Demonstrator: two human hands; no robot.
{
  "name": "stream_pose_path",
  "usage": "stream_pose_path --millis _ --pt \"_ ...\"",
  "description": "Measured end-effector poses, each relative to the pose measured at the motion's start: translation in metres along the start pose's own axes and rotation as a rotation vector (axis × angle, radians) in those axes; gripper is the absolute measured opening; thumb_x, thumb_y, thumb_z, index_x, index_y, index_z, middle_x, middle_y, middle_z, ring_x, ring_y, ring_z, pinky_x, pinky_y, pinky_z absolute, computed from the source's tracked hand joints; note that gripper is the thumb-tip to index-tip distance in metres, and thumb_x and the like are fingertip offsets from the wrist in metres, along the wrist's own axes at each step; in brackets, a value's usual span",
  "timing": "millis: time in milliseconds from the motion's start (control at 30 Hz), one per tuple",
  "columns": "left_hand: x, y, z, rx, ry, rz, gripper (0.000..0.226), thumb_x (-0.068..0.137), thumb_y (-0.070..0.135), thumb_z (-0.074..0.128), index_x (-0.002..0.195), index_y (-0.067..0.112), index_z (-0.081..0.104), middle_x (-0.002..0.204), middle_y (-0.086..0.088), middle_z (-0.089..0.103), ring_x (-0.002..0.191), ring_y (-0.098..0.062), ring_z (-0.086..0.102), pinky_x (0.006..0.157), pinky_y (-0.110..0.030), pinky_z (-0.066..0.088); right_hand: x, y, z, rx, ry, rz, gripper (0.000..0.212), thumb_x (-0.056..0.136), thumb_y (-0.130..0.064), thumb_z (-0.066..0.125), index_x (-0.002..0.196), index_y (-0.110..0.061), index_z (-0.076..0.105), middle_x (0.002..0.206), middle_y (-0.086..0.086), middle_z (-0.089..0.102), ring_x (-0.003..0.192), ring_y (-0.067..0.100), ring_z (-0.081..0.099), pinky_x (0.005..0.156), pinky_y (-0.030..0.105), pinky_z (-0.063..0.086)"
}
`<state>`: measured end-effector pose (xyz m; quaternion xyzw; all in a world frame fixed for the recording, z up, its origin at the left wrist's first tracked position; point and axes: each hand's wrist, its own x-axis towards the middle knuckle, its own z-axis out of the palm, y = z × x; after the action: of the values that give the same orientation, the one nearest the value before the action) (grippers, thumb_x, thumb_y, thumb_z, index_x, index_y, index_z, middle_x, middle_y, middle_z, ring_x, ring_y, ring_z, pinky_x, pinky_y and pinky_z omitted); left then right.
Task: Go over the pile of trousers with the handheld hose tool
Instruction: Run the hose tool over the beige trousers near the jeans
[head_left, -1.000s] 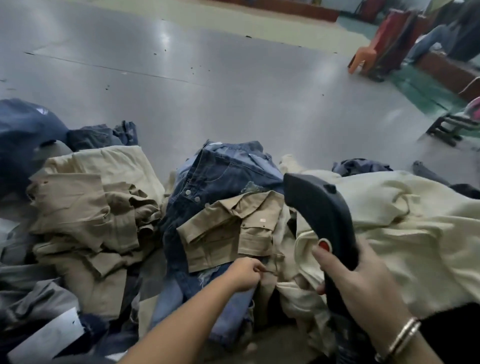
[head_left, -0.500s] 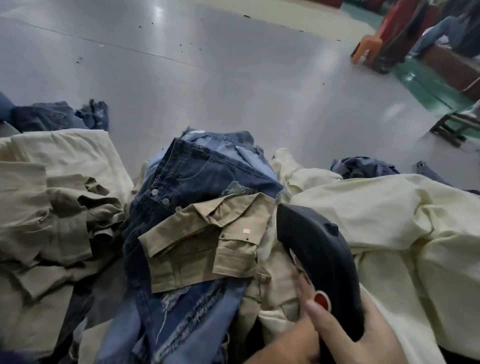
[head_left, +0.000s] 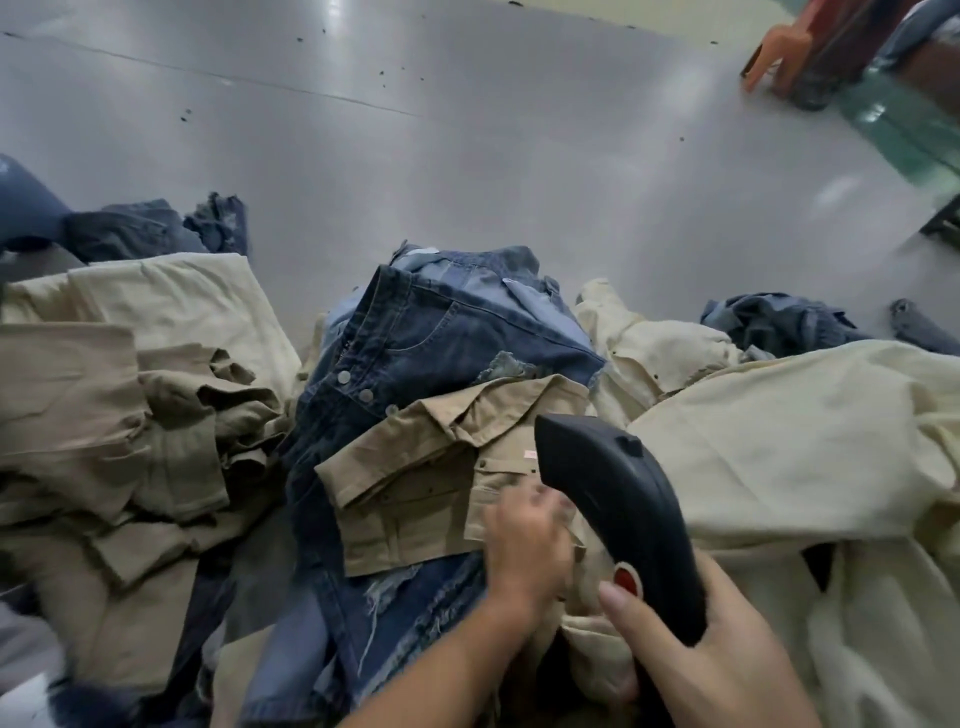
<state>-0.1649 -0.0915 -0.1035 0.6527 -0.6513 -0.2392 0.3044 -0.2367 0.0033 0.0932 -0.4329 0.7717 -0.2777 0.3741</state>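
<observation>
Both hands were kept low over the middle of the pile: the right hand (head_left: 727, 654) was wrapped around the handle of the black hose tool (head_left: 618, 525), its thumb laid just beside the red button (head_left: 626, 580), while the left hand (head_left: 524, 545) was pressed onto the near edge of the folded khaki trousers (head_left: 436, 478), fingers curled, though whether cloth was actually pinched could not be told through the blur. The tool's nose was pointed away from the person, over the right end of those khaki trousers, which were lying on dark blue jeans (head_left: 431, 338). By the look of it, the work was judged to be in an early or middle stage: only this one garment was being attended to, and nothing marked any piece as finished. A heap of tan trousers (head_left: 119, 395) to the left, cream trousers (head_left: 779, 457) to the right and more denim (head_left: 779, 322) behind were all left to be covered. The hose itself, the tool's underside and any contact between its nose and the cloth were hidden. The grey floor (head_left: 467, 156) lay beyond.
</observation>
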Motion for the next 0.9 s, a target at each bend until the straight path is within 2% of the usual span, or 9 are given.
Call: stream_pose_path --millis 100,167,233,400,533,633,733,833,900 --pt "0.015 -0.032 -0.011 -0.128 -0.010 -0.563 0.068 0.077 0.035 0.075 0.135 0.016 0.043 0.137 -0.011 0.044 0.126 -0.032 0.043 0.099 -0.043 0.039 -0.001 0.001 0.000 0.028 0.007 0.009 0.023 0.069 -0.032 0.079 0.079 -0.026 0.060 0.056 -0.008 0.067 0.046 0.002 0.062 0.055 0.019 0.048" --pt "0.018 -0.037 -0.020 -0.443 -0.206 -0.693 0.047 0.082 0.026 0.072 0.123 0.012 0.052 0.122 -0.008 0.059 0.117 -0.029 0.054 0.093 -0.034 0.046 -0.002 0.001 0.001 0.054 0.005 -0.019 0.019 0.072 -0.028 0.078 0.079 -0.023 0.061 0.057 -0.012 0.066 0.044 0.002 0.061 0.048 0.014 0.045" --pt "0.016 -0.024 -0.037 -0.688 -0.249 -0.648 0.012 0.086 0.009 0.061 0.097 0.014 0.062 0.094 -0.004 0.068 0.096 -0.026 0.063 0.072 -0.025 0.052 -0.005 -0.002 -0.001 0.091 -0.011 -0.030 0.016 0.074 -0.025 0.077 0.080 -0.020 0.062 0.055 -0.005 0.066 0.042 0.009 0.061 0.043 0.015 0.044" --pt "0.062 0.027 -0.169 -1.070 -0.096 -0.292 0.025 0.074 0.006 0.058 0.093 0.019 0.065 0.082 -0.003 0.066 0.074 -0.016 0.062 0.064 -0.021 0.052 -0.028 -0.019 -0.020 0.282 0.031 -0.106 0.015 0.075 -0.018 0.075 0.081 -0.012 0.063 0.048 0.013 0.060 0.036 0.018 0.057 0.034 0.018 0.041" --pt "0.073 0.069 -0.258 -1.236 -0.258 -0.108 0.032 0.062 0.004 0.051 0.080 0.018 0.073 0.073 -0.005 0.067 0.066 -0.016 0.065 0.060 -0.024 0.054 -0.062 -0.037 -0.040 0.510 0.090 -0.207 0.024 0.058 -0.027 0.073 0.079 -0.015 0.067 0.046 0.022 0.057 0.031 0.014 0.050 0.033 0.011 0.037" --pt "0.062 0.073 -0.264 -0.954 -0.371 -0.068 0.035 0.062 0.009 0.053 0.084 0.024 0.076 0.080 -0.002 0.067 0.075 -0.017 0.063 0.065 -0.023 0.052 -0.072 -0.036 -0.045 0.512 0.111 -0.285 0.034 0.053 -0.038 0.071 0.079 -0.016 0.067 0.048 0.018 0.060 0.033 0.016 0.054 0.035 0.013 0.039" --pt "0.036 0.056 -0.229 -0.481 -0.715 -0.110 0.033 0.088 0.034 0.062 0.119 0.024 0.062 0.107 0.010 0.064 0.092 0.000 0.060 0.071 -0.007 0.048 -0.062 -0.027 -0.039 0.371 0.039 -0.294 0.039 0.055 -0.053 0.070 0.082 -0.025 0.065 0.055 0.012 0.065 0.044 0.021 0.063 0.043 0.022 0.047" --pt "-0.008 0.004 -0.199 0.001 -1.065 -0.192 0.053 0.098 0.046 0.045 0.141 0.016 0.045 0.146 0.004 0.044 0.131 -0.009 0.043 0.112 -0.023 0.031 -0.034 -0.001 -0.019 0.158 -0.033 -0.206 0.027 0.072 -0.042 0.075 0.084 -0.022 0.062 0.062 0.001 0.066 0.064 0.024 0.067 0.064 0.039 0.053" --pt "-0.038 -0.031 -0.210 0.208 -1.121 -0.203 0.052 0.101 0.041 0.040 0.145 0.014 0.039 0.152 0.000 0.036 0.138 -0.013 0.034 0.114 -0.026 0.025 -0.020 0.011 -0.001 0.093 -0.084 -0.117 0.022 0.078 -0.033 0.075 0.089 -0.019 0.062 0.076 -0.002 0.065 0.082 0.026 0.065 0.076 0.039 0.051"
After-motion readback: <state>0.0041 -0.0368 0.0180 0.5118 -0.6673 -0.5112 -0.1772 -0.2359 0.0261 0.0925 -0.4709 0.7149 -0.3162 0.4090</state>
